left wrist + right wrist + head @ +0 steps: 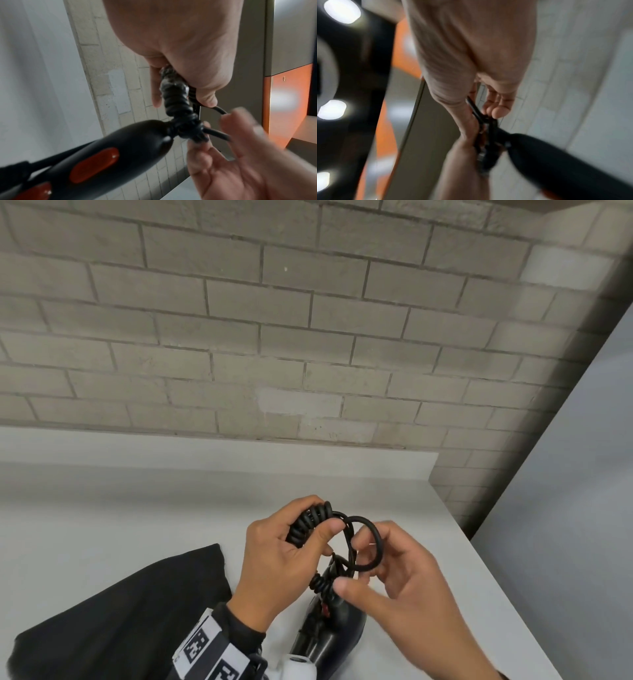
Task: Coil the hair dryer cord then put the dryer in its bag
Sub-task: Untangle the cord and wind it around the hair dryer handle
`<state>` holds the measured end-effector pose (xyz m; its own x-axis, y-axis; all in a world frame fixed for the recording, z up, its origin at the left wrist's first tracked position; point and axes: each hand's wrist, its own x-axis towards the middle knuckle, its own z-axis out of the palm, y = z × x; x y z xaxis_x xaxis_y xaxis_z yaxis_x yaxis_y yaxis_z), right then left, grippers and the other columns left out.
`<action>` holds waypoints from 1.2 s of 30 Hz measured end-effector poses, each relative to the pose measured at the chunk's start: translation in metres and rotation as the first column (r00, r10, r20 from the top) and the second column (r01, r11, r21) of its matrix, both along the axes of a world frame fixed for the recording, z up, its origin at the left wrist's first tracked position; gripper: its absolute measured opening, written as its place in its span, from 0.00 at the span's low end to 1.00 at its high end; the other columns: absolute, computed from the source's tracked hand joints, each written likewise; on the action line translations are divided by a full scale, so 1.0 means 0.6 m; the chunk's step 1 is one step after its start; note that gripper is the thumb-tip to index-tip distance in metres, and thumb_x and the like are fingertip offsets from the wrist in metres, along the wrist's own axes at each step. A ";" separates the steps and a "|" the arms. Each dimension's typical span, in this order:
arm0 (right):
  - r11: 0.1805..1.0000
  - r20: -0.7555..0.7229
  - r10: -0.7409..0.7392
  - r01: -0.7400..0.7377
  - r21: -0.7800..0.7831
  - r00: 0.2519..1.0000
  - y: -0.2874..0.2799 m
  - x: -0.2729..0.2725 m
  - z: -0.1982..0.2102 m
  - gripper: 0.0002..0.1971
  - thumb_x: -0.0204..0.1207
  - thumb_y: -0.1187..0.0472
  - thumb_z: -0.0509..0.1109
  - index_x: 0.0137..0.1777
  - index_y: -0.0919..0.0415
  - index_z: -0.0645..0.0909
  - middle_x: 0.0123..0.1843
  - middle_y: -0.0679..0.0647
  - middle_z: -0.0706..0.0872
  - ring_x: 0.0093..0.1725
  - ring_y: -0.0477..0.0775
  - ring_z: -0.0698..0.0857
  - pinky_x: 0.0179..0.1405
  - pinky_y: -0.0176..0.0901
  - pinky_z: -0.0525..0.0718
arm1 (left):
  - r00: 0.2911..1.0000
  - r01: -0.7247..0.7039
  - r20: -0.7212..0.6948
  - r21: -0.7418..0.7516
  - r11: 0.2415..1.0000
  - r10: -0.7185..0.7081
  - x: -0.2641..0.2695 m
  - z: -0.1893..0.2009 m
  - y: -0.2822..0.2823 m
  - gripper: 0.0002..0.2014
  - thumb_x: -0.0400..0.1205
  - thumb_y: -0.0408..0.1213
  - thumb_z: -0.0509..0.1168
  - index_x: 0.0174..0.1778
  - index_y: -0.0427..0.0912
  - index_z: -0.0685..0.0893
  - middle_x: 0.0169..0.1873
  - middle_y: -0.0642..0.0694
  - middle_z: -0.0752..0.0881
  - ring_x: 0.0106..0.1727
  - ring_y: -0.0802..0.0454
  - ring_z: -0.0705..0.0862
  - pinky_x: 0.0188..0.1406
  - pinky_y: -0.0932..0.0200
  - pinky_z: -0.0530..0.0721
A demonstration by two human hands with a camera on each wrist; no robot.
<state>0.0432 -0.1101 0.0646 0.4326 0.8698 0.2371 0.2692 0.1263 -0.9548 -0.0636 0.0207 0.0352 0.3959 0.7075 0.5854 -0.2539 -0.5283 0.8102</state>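
Note:
A black hair dryer (325, 635) lies on the white table (137, 508) right under my hands, its handle with orange switches (94, 166) pointing up at them. My left hand (291, 549) grips the bunched spiral part of the black cord (308, 525) above the handle. My right hand (387, 573) pinches a loop of the plain cord (371, 537) just right of that bundle. The left wrist view shows the left hand (180, 60) round the spiral cord (175, 97) and the right hand (231, 155) blurred. The black bag (120, 611) lies flat to the left.
A grey brick wall (308, 337) rises behind the table. The table's right edge (496, 577) runs diagonally close to my right hand, with a grey panel (582, 508) beyond it. A marker band (205, 652) wraps my left wrist.

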 end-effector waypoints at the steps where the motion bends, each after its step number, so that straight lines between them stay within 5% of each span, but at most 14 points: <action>1: 0.997 0.136 -0.074 0.072 0.016 0.988 -0.001 -0.005 -0.009 0.16 0.62 0.64 0.84 0.45 0.50 0.83 0.43 0.46 0.83 0.37 0.50 0.81 0.42 0.41 0.83 | 1.000 -0.001 0.000 0.004 1.000 0.001 0.000 0.000 0.000 0.07 0.77 0.47 0.77 0.49 0.56 0.88 0.34 0.53 0.90 0.29 0.53 0.91 0.26 0.66 0.84; 5: 0.958 0.393 -0.287 0.250 0.144 0.874 -0.004 -0.013 -0.025 0.13 0.65 0.64 0.84 0.40 0.43 0.87 0.40 0.41 0.87 0.37 0.45 0.87 0.35 0.29 0.83 | 1.000 -0.024 -0.014 0.060 0.998 0.025 0.001 0.002 0.000 0.08 0.77 0.49 0.75 0.49 0.54 0.88 0.32 0.52 0.89 0.30 0.53 0.90 0.27 0.63 0.85; 10: 0.876 0.351 -0.481 0.430 0.217 0.803 -0.001 -0.026 -0.021 0.13 0.63 0.65 0.84 0.34 0.45 0.87 0.31 0.39 0.87 0.31 0.43 0.84 0.29 0.23 0.77 | 0.998 -0.043 -0.028 0.144 0.989 0.047 0.002 0.007 -0.005 0.10 0.78 0.54 0.72 0.47 0.52 0.87 0.27 0.48 0.84 0.25 0.48 0.81 0.23 0.50 0.83; 14: 0.856 0.054 -0.505 0.491 0.163 0.861 0.002 -0.033 -0.015 0.11 0.65 0.66 0.83 0.32 0.49 0.88 0.28 0.48 0.88 0.28 0.46 0.87 0.30 0.26 0.81 | 0.996 -0.064 -0.047 0.186 0.980 0.074 -0.002 0.007 -0.006 0.09 0.78 0.52 0.73 0.46 0.52 0.86 0.25 0.50 0.81 0.23 0.50 0.78 0.23 0.52 0.81; 18: 0.928 -0.415 -0.282 0.356 0.112 0.865 0.000 -0.025 0.005 0.06 0.64 0.67 0.82 0.36 0.64 0.87 0.30 0.63 0.89 0.28 0.58 0.86 0.29 0.35 0.86 | 0.994 -0.066 -0.067 0.202 0.977 0.081 -0.005 0.010 -0.003 0.09 0.78 0.53 0.72 0.46 0.53 0.85 0.25 0.53 0.80 0.22 0.52 0.78 0.23 0.55 0.80; 20: 0.964 -0.692 -0.035 0.207 0.167 0.721 -0.002 -0.019 0.008 0.20 0.48 0.58 0.91 0.35 0.67 0.88 0.30 0.63 0.86 0.27 0.54 0.83 0.24 0.38 0.85 | 0.995 -0.065 -0.070 0.174 0.983 0.078 -0.006 0.006 0.001 0.09 0.78 0.53 0.73 0.47 0.54 0.86 0.26 0.53 0.82 0.22 0.52 0.78 0.23 0.55 0.81; 22: 0.955 -0.863 0.166 0.141 0.261 0.477 -0.006 -0.007 0.013 0.26 0.36 0.59 0.94 0.34 0.65 0.88 0.28 0.59 0.81 0.24 0.50 0.79 0.19 0.38 0.82 | 0.996 -0.053 -0.073 0.088 0.995 0.060 -0.005 0.000 0.002 0.10 0.77 0.55 0.74 0.49 0.56 0.88 0.28 0.50 0.85 0.24 0.52 0.82 0.24 0.53 0.85; 23: 0.935 -0.890 0.281 0.104 0.338 0.360 -0.008 0.003 0.012 0.25 0.39 0.61 0.94 0.35 0.66 0.87 0.28 0.56 0.79 0.23 0.49 0.78 0.19 0.38 0.80 | 0.996 -0.038 -0.076 0.029 0.999 0.040 -0.005 -0.002 0.001 0.10 0.76 0.55 0.75 0.49 0.57 0.88 0.29 0.49 0.87 0.25 0.54 0.85 0.24 0.54 0.86; 25: 0.905 -0.880 0.406 0.026 0.425 0.247 -0.003 0.019 -0.007 0.12 0.65 0.63 0.85 0.43 0.67 0.87 0.33 0.56 0.79 0.29 0.51 0.80 0.29 0.42 0.82 | 0.996 -0.005 -0.086 -0.066 0.998 0.000 -0.003 -0.003 -0.004 0.09 0.73 0.51 0.76 0.48 0.59 0.88 0.29 0.48 0.88 0.25 0.50 0.88 0.24 0.59 0.84; 26: 0.915 -0.889 0.372 0.058 0.400 0.266 0.002 0.013 -0.011 0.10 0.81 0.60 0.72 0.50 0.68 0.85 0.38 0.57 0.82 0.36 0.53 0.82 0.38 0.45 0.82 | 0.996 0.001 -0.091 -0.083 0.997 -0.008 -0.002 -0.001 -0.007 0.09 0.72 0.50 0.76 0.47 0.60 0.88 0.27 0.48 0.87 0.22 0.47 0.87 0.24 0.60 0.83; 28: 0.934 -0.907 0.154 0.242 0.263 0.392 -0.010 0.022 -0.037 0.22 0.92 0.55 0.47 0.61 0.68 0.80 0.48 0.61 0.83 0.48 0.57 0.82 0.51 0.48 0.78 | 0.995 -0.005 -0.101 -0.068 0.998 -0.002 0.001 0.002 -0.011 0.08 0.72 0.49 0.75 0.46 0.60 0.87 0.25 0.47 0.84 0.18 0.45 0.85 0.23 0.59 0.83; 30: 0.903 -0.834 0.203 0.231 0.362 0.514 0.000 0.000 -0.033 0.19 0.89 0.52 0.58 0.60 0.68 0.81 0.49 0.63 0.84 0.46 0.58 0.83 0.48 0.50 0.80 | 0.995 -0.023 -0.101 -0.045 0.999 0.019 0.004 0.003 -0.014 0.07 0.73 0.50 0.75 0.45 0.60 0.86 0.24 0.45 0.83 0.17 0.45 0.84 0.23 0.54 0.83; 33: 0.928 -0.580 0.150 0.088 0.362 0.800 0.006 -0.029 -0.050 0.26 0.50 0.47 0.90 0.42 0.63 0.88 0.36 0.61 0.86 0.31 0.54 0.82 0.32 0.42 0.83 | 0.993 -0.059 -0.103 -0.012 0.998 0.058 0.005 0.005 -0.015 0.08 0.72 0.51 0.75 0.45 0.62 0.85 0.24 0.43 0.83 0.18 0.44 0.83 0.24 0.50 0.83; 36: 0.945 -0.172 -0.131 0.176 0.275 0.976 0.008 -0.050 -0.064 0.10 0.62 0.64 0.84 0.42 0.53 0.89 0.40 0.59 0.89 0.34 0.54 0.87 0.36 0.43 0.86 | 0.992 -0.075 -0.101 0.013 0.997 0.076 0.004 0.004 -0.014 0.09 0.72 0.52 0.74 0.46 0.64 0.84 0.24 0.45 0.85 0.20 0.42 0.82 0.25 0.48 0.83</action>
